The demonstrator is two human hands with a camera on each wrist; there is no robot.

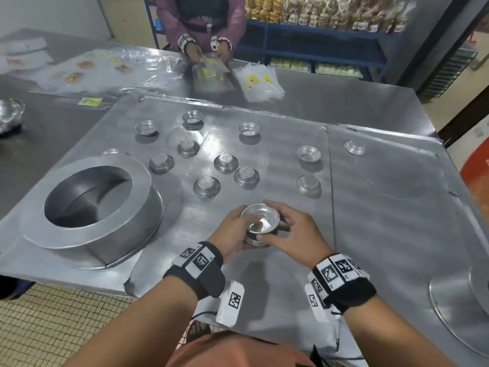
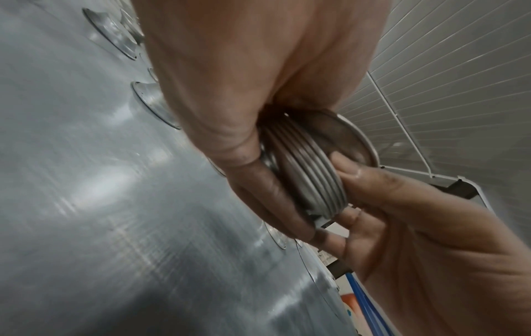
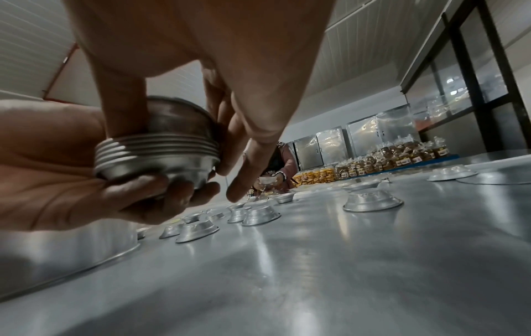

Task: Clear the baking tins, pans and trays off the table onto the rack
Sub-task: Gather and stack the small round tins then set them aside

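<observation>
Aluminium stack of small tins (image 1: 260, 223) sits cupped in the left hand (image 1: 232, 230), fingers curled beneath, just above the table (image 1: 383, 221) near its front edge. Right hand (image 1: 293, 234) pinches the top tin's rim. Bare metal lies rightward.

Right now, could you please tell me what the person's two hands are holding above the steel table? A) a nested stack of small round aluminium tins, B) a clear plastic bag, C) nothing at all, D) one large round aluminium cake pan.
A: the left hand cups the nested stack of small round aluminium tins from below while the right hand pinches its side; several stacked rims show in both wrist views.
</observation>
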